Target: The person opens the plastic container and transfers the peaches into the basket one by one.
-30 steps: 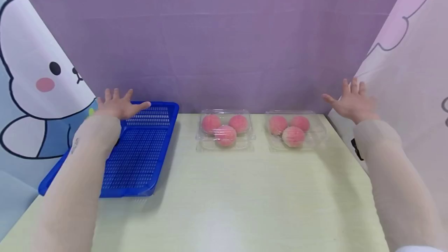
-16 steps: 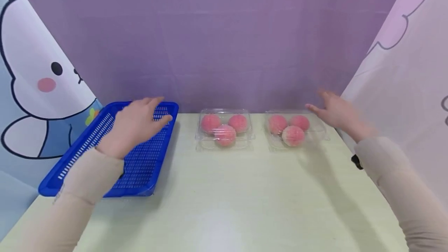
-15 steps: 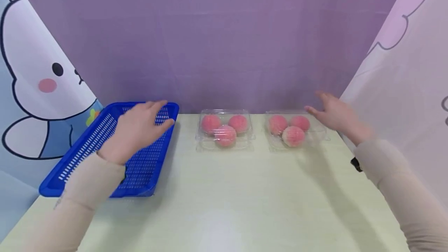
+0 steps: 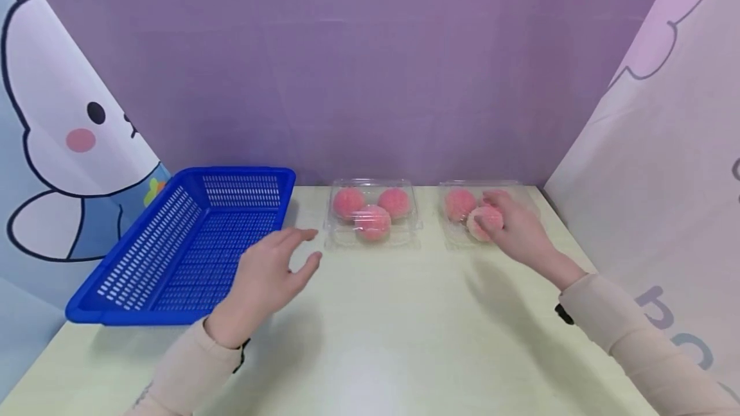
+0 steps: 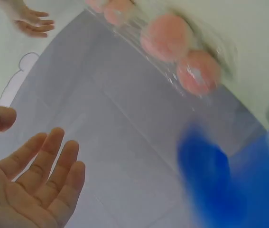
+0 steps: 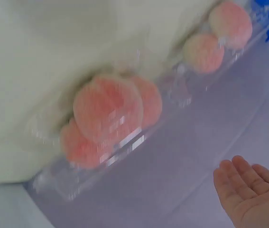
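Two clear plastic clamshell boxes sit at the back of the table, each with 3 pink peaches inside. In the head view, my right hand (image 4: 520, 231) hovers over the right-hand box (image 4: 451, 236), its fingers partly covering the peaches (image 4: 459, 204). The right wrist view shows that hand (image 6: 253, 194) with fingers extended and nothing held, apart from the peaches (image 6: 108, 107). My left hand (image 4: 268, 271) is in the air between the blue basket (image 4: 173, 321) and the left-hand box (image 4: 372, 237). Its fingers (image 5: 53, 166) are loosely spread and hold nothing.
The blue perforated plastic basket stands at the left of the pale table (image 4: 399, 326). A purple cloth backdrop (image 4: 370, 69) rises right behind the boxes. Printed panels (image 4: 647, 178) close in both sides.
Both hands have come inward and nearer the table. The right moved left and down over the right-hand box; the left moved right, off the basket. Boxes and basket stayed put.
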`<state>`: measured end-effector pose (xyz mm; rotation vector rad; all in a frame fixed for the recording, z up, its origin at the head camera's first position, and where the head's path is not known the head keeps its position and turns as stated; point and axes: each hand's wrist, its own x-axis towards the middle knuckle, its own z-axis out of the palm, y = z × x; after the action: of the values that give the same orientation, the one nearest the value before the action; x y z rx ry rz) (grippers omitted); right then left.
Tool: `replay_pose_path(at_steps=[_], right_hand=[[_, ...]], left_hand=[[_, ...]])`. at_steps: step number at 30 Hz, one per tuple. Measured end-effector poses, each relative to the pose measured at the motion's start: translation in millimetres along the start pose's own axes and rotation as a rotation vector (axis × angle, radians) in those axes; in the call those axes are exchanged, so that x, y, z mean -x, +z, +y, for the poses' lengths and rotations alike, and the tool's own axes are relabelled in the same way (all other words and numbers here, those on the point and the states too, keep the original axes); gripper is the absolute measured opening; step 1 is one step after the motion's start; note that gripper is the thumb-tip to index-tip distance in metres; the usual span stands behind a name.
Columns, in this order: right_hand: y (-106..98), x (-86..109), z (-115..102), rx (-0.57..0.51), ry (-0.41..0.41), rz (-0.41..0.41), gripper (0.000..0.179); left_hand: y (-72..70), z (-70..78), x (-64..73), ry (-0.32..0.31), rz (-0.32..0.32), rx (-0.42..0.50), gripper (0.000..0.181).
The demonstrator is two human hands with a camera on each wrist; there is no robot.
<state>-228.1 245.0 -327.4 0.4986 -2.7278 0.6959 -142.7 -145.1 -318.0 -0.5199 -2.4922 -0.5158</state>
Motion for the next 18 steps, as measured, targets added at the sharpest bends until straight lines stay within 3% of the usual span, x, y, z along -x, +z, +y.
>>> replay_pose_path(at_steps=[5, 7, 12, 18], right_hand=[[20.3, 7.2, -3.8, -0.024, -0.007, -0.043, 0.043], [26.6, 8.5, -5.4, -0.031, -0.004, -0.064, 0.043], [41.8, 10.2, -7.9, -0.042, -0.028, -0.073, 0.045], [61.4, 9.9, -11.4, -0.133, -0.029, -0.091, 0.045]], left_hand=[[20.5, 7.0, 11.5, 0.029, 0.094, 0.099, 0.024], [28.6, 9.2, 13.4, 0.034, 0.103, 0.108, 0.023], [48.5, 9.7, 9.9, 0.015, 0.042, 0.1, 0.022], [68.2, 3.0, -7.3, -0.058, -0.069, 0.104, 0.022]])
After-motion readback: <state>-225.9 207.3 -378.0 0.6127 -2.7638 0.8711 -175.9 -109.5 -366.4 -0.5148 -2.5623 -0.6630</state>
